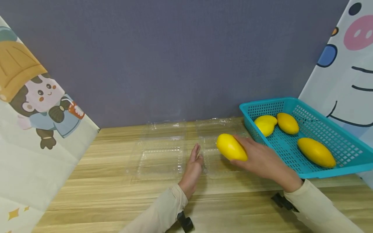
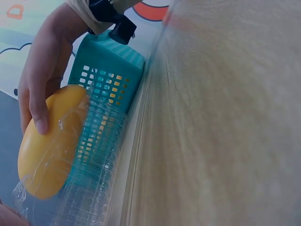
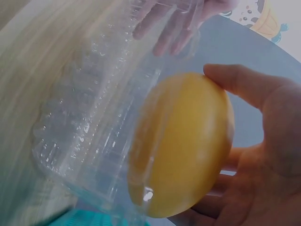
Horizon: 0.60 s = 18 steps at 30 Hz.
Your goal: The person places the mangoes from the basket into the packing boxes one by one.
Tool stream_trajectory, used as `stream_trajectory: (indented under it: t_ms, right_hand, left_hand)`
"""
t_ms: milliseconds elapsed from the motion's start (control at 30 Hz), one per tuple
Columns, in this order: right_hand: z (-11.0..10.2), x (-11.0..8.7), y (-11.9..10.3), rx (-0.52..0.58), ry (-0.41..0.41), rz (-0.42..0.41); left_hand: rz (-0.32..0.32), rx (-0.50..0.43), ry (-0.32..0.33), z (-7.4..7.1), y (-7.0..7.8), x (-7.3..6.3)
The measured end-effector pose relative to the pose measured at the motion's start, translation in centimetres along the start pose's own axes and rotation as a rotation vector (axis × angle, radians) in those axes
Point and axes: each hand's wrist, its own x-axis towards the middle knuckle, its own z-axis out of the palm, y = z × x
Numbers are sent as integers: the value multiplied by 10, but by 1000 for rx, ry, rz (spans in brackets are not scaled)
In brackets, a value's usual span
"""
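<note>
One smooth, glossy yellow mango point(image 1: 231, 147), a plump oval, is held in the air above the right-hand of two clear plastic containers. Your right hand point(image 1: 263, 159) grips it, thumb and fingers curved round its sides. Your left hand point(image 1: 193, 171) holds nothing, its fingers nearly straight, upright at the left side of that right-hand container point(image 1: 214, 163); whether it presses the plastic you cannot tell.

Both containers are thin, shiny and ridged, with their lids laid back. The left-hand container point(image 1: 160, 161) stands just beside your left hand, on its other side.

To your right is one turquoise plastic basket point(image 1: 287, 149), rectangular, its walls pierced with small holes. Three more yellow mangoes point(image 1: 316, 152) lie inside, making four altogether.

Everything stands on a tabletop point(image 1: 96, 184) with streaked wood grain. Behind rises one grey-blue panel point(image 1: 175, 58) with a fine woven look. Two pale sheets with cartoon prints flank it, one left point(image 1: 17, 155) and one right point(image 1: 346, 94). Your two cream sleeves point(image 1: 160, 210) end at black wrist mounts point(image 1: 185, 221).
</note>
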Motion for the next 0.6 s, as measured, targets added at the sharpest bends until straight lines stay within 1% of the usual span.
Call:
stream_trajectory:
  t_ms: [333,600]
  right_hand:
    - [9,6,-4,45,-12,14]
    - [18,14,-9,55,-22,25]
  left_hand:
    - [-10,3,4,1,1,1]
    - [-22,10,1,0,0,0]
